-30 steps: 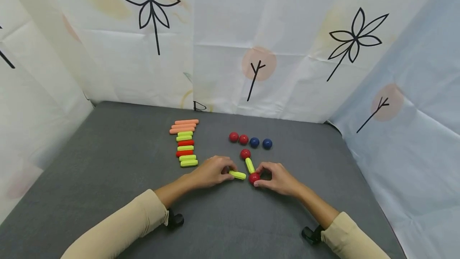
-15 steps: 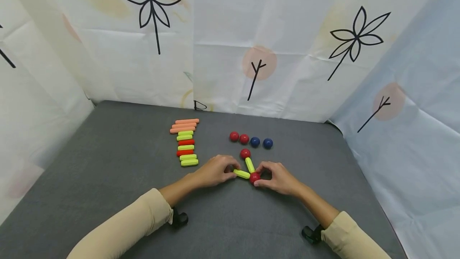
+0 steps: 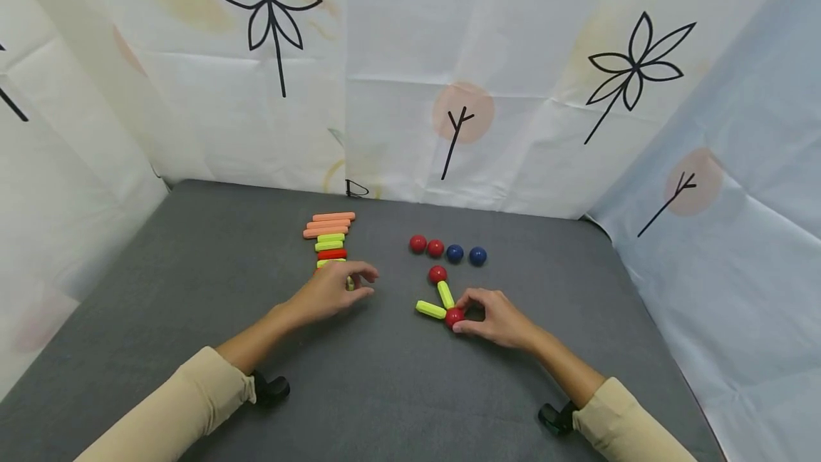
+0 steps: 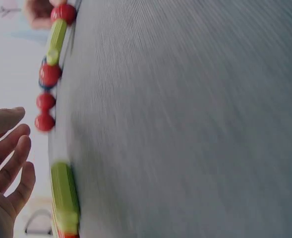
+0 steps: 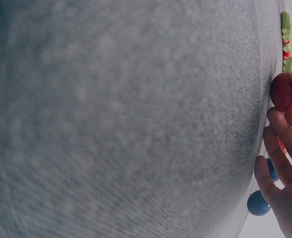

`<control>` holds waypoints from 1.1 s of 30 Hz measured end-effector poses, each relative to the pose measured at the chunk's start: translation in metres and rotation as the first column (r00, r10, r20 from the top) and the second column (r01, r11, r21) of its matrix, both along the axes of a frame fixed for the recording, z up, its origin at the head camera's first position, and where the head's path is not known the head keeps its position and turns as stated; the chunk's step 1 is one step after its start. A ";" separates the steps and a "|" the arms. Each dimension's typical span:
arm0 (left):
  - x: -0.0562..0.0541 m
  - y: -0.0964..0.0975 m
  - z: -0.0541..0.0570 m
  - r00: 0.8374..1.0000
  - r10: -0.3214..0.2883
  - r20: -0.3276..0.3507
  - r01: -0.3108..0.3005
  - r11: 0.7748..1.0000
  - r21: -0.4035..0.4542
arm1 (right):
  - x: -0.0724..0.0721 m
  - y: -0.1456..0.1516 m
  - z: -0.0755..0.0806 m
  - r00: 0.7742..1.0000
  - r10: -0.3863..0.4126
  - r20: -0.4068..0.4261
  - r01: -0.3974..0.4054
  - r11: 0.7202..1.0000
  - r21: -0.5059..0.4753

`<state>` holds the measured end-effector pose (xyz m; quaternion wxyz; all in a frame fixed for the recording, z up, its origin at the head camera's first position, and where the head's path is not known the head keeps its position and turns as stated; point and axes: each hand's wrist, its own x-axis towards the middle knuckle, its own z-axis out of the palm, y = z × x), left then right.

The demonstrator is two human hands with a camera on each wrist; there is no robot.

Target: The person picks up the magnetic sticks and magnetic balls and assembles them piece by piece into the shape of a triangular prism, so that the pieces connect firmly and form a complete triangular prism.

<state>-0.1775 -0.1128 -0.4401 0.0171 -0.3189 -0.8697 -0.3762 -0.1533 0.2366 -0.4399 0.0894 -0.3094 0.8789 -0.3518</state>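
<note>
My right hand [image 3: 495, 318] pinches a red ball [image 3: 454, 316] between thumb and fingers in the head view; the same red ball [image 5: 284, 91] shows in the right wrist view. Two yellow-green rods meet that ball: one rod [image 3: 430, 309] points left, the other rod [image 3: 445, 294] runs away from me to a second red ball [image 3: 437, 274]. Over the column of rods at the left is my left hand [image 3: 336, 287], fingers loosely bent and holding nothing. It hides the near end of that column. In the left wrist view a yellow-green rod [image 4: 64, 196] lies near the left hand [image 4: 7, 163].
Farther back stand two more red balls [image 3: 426, 245] and two blue balls [image 3: 466, 255] in a row. Three orange rods [image 3: 328, 225] top the left column, above yellow-green and red rods [image 3: 332, 254]. White patterned cloth [image 3: 398, 70] rises behind the grey table [image 3: 398, 405].
The left hand brought its yellow-green rod right up to the held red ball, let it go, and moved left to the column of rods. The right hand stayed in place.
</note>
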 end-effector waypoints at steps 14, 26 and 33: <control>0.011 -0.050 -0.010 0.982 0.088 -0.166 -0.128 0.960 -0.250 | -0.001 0.001 0.003 1.000 0.007 0.006 -0.007 1.000 0.001; 0.007 -0.010 -0.007 0.994 0.093 0.057 -0.086 0.989 -0.119 | -0.002 0.002 0.002 1.000 0.014 0.015 -0.014 1.000 0.006; -0.006 0.029 -0.007 0.951 0.075 0.300 -0.104 0.991 0.082 | -0.004 0.000 0.004 1.000 0.021 0.016 -0.021 1.000 0.023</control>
